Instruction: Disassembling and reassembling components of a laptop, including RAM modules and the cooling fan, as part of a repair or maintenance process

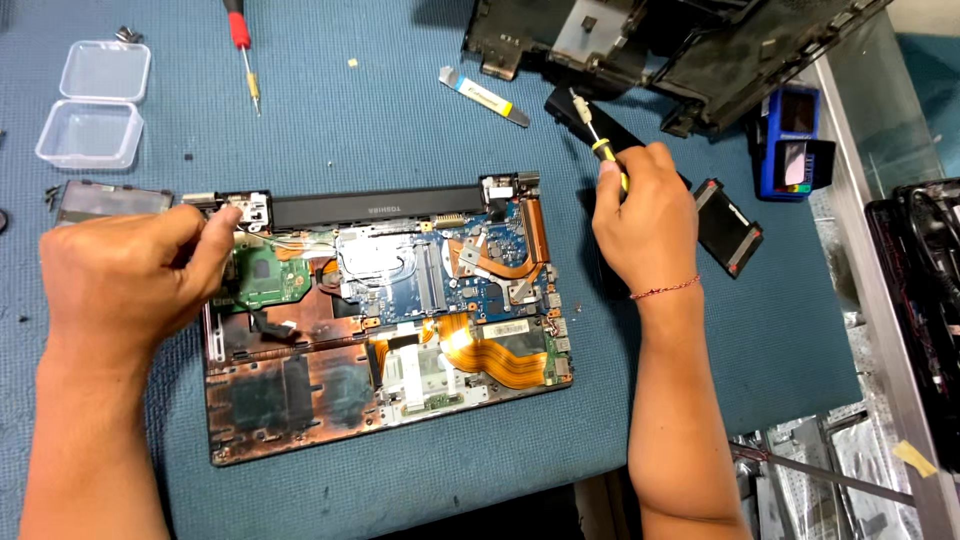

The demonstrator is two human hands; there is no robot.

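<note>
Screws [127, 34] beside empty clear hinged box [93, 104]; screwdriver [598, 142] in right hand [645, 220].

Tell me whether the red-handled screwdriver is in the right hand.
No: the right hand grips a yellow-handled screwdriver, while the red-handled screwdriver lies untouched on the mat.

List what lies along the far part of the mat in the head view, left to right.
Clear plastic box → red-handled screwdriver → flat pry tool → black laptop shell → blue device.
</note>
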